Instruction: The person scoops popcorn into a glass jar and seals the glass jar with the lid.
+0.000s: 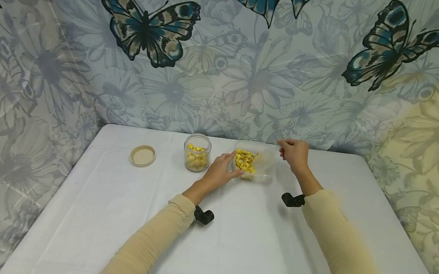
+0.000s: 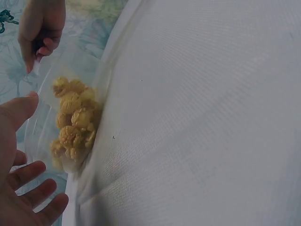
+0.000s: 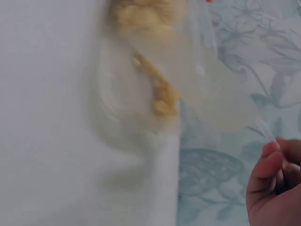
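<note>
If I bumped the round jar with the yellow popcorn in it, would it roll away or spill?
The jar stands upright, so a gentle bump would probably just slide it; knocked over, its round sides could let it roll. Its top is uncovered, with the lid lying apart from it, so popcorn might spill out.

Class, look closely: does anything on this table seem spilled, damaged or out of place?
Nothing stands out. The popcorn sits inside the jar and clear tub, with no spill visible; the lid lies apart, left of the open jar.
</note>
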Available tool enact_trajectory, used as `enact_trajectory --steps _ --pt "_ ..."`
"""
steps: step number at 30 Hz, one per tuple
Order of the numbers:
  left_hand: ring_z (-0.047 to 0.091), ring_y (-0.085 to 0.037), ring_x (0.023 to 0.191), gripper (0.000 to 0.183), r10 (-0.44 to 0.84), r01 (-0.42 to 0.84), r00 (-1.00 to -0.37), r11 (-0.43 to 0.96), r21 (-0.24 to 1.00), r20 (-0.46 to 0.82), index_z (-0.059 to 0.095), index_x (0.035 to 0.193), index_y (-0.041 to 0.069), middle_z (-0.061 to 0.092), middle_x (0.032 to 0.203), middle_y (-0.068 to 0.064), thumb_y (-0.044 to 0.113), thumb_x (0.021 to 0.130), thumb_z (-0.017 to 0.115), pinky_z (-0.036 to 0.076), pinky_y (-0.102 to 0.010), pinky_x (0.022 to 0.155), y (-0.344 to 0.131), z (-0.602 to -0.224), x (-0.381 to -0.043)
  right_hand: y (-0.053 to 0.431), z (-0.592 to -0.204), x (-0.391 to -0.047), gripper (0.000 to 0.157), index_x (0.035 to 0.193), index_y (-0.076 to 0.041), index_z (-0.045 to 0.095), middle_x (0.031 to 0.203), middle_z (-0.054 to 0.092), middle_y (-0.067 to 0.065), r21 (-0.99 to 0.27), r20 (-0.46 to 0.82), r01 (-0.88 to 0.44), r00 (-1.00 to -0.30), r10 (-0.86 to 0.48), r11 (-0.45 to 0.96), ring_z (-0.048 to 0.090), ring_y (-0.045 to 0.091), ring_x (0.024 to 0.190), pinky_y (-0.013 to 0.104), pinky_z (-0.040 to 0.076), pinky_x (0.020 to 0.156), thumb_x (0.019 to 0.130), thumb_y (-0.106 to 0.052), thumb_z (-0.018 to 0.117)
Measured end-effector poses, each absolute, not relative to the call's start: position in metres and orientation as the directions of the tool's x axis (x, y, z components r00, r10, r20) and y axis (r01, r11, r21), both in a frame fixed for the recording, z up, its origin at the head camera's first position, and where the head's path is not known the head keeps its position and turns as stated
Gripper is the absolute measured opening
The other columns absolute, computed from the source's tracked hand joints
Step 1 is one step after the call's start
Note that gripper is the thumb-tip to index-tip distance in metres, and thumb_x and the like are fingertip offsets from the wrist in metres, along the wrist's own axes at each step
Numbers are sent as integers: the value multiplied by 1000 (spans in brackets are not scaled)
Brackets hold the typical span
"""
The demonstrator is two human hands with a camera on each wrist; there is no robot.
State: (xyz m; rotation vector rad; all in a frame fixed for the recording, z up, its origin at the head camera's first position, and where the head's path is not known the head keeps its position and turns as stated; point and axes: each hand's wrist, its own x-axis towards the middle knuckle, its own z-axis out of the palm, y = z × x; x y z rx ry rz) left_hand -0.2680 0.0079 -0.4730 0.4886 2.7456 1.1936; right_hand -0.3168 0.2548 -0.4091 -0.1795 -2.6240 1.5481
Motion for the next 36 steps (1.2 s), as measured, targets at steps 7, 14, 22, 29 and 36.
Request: enact_trajectory --steps 7,14,22,29,36 --pt "41 -34 137 79 327 252 -944 646 721 36 27 155 16 42 149 -15 47 92 63 38 -47 112 8 -472 -269 244 -434 -307 40 119 16 61 55 57 -12 -971 -108 155 -965 241 183 53 -1 48 14 48 48 98 -18 59" --pt "42 -34 136 79 324 245 -946 650 719 30 28 155 16 43 149 -15 48 92 63 39 -47 112 10 -471 -270 249 -429 -304 20 102 6 62 57 62 -7 -961 -265 273 -954 143 40 59 2 51 14 51 51 97 -13 60" --pt "41 -32 137 79 319 252 -947 640 726 47 30 154 15 40 150 -13 47 91 65 39 -46 112 9 -474 -270 254 -429 -300 13 93 0 63 57 63 -3 -901 -432 417 -887 163 -119 57 4 51 14 49 50 96 -12 60" --pt "40 -34 137 79 328 245 -944 624 742 36 29 155 15 40 150 -15 45 91 65 38 -47 112 9 -472 -270 258 -425 -297 19 79 -4 65 56 63 -1 -869 -470 426 -870 150 -252 57 5 49 16 47 46 97 -10 59" --pt "43 -31 134 79 323 253 -945 648 719 42 30 154 14 42 148 -14 47 91 65 40 -44 111 8 -473 -271 254 -425 -298 22 76 -6 66 55 63 -2 -898 -417 389 -902 116 -205 59 3 49 14 49 47 97 -9 59"
